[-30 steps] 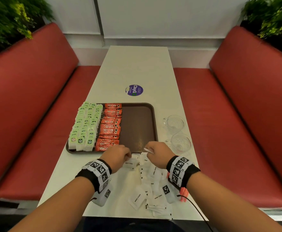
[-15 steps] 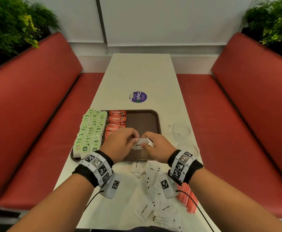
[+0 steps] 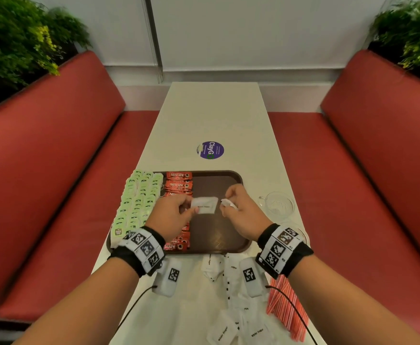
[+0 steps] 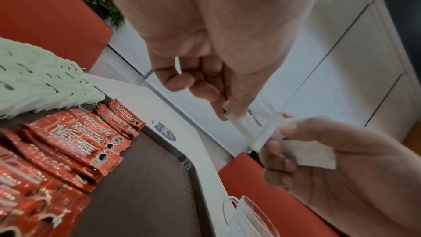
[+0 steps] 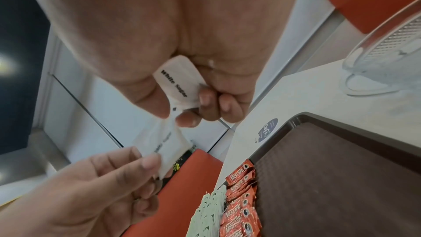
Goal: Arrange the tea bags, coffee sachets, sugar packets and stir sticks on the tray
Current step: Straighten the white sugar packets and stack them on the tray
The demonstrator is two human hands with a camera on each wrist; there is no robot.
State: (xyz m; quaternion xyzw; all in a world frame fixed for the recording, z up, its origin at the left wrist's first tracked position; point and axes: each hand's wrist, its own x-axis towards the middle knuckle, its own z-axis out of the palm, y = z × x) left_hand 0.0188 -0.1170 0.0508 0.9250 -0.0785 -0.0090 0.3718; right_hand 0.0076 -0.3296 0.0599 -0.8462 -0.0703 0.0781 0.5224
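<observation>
Above the tray (image 3: pixel 219 185), each hand's grip pinches a sugar packet (image 3: pixel 204 205).

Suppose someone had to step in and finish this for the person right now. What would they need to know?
Left hand: pinches one white sugar packet above the tray.
Right hand: grips a second sugar packet in curled fingers, also above the tray.
Done: green tea bags fill the tray's left side, with red Nescafe sachets lined up beside them.
Left: no sugar lies on the tray yet. The loose sugar pile sits on the table's near edge, and the red-striped stir sticks lie at its right. The tray's bare right part looks like the place for both.
</observation>
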